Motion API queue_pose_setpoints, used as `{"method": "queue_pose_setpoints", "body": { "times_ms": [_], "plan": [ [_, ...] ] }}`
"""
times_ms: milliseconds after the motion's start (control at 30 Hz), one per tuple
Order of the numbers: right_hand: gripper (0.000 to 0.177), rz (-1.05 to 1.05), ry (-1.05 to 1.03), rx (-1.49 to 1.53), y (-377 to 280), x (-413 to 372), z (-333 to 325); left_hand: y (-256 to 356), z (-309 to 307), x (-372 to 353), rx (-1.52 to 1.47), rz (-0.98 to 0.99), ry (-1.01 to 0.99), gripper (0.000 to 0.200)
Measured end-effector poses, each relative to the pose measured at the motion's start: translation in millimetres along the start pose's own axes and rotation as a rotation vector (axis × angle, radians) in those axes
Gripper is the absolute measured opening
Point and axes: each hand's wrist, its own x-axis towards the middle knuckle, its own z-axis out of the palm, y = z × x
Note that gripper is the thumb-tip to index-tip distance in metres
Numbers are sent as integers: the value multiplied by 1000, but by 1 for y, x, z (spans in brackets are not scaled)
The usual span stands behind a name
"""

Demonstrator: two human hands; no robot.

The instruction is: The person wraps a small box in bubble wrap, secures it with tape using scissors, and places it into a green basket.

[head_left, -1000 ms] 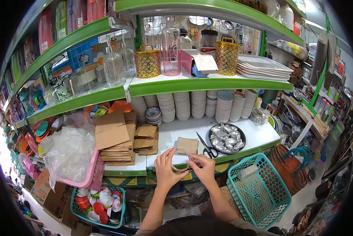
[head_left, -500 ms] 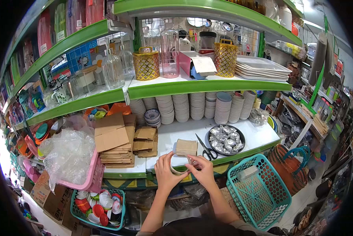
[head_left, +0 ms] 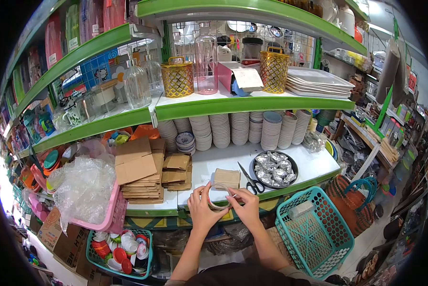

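Note:
Both hands hold a pale ring [head_left: 217,207] that looks like a roll of tape, above the shelf's front edge. My left hand [head_left: 202,209] is closed on its left side, thumb below and fingers above. My right hand [head_left: 245,206] pinches at its right side, thumb and forefinger close together. Just behind the ring lies a small stack of brown cardboard pieces [head_left: 227,178]. Black-handled scissors [head_left: 255,186] rest open to its right, beside a dark round pan [head_left: 295,178] full of silvery, crinkled bundles.
Folded cardboard [head_left: 140,164] is piled on the left, near a pink basket [head_left: 114,214] with clear plastic wrap. Stacked white bowls [head_left: 221,131] line the shelf's back. Below stand a teal basket [head_left: 283,207] on the right and another basket [head_left: 149,257] of colourful small items on the left.
The ring has tilted slightly, and more of its round opening shows between the hands. My right fingers have shifted a little along its edge. Everything else stays put.

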Motion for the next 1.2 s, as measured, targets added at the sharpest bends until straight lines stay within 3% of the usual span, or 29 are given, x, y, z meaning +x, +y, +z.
{"method": "queue_pose_setpoints", "body": {
  "times_ms": [467,867,1100,1200],
  "plan": [
    [40,-11,-113,6,-13,3,-7,1,0,3,-22,-37,-9,87],
    [36,5,-23,6,4,-1,-5,3,-4,4,38,44,-26,88],
    [36,-32,-70,-3,2,-2,-6,4,-1,3,3,28,-9,87],
    [36,-54,22,32,5,-3,-3,4,-2,3,13,21,-40,87]
  ]
}}
